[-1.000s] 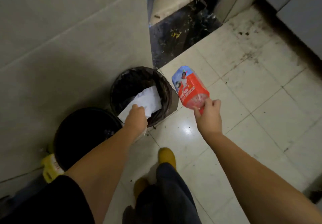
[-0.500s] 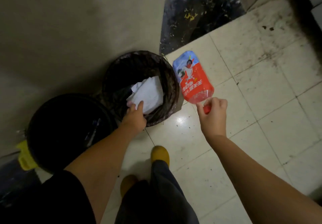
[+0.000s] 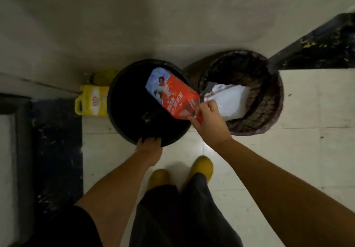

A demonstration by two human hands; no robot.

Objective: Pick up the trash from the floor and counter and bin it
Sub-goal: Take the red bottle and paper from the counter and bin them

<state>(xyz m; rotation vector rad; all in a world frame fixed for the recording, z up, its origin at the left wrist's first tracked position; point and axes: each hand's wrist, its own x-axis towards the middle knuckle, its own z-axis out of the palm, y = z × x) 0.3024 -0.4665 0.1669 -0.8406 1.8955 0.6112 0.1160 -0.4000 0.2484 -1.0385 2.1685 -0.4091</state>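
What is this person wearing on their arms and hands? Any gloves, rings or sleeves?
Both hands, left hand and right hand, are bare: no gloves and no rings visible. The forearms are uncovered; a short black sleeve shows at the left upper arm.

dim, soft blur, floor glare

Bare forearms; black short sleeve (image 3: 73, 225); dark trousers (image 3: 172, 218); yellow shoes (image 3: 201, 167).

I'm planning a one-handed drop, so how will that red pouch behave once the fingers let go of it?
The red pouch, pinched at one end by the right hand, looks flat and empty, so probably light. It holds its shape, suggesting moderately stiff film. Released over the black bin, it would likely slide in.
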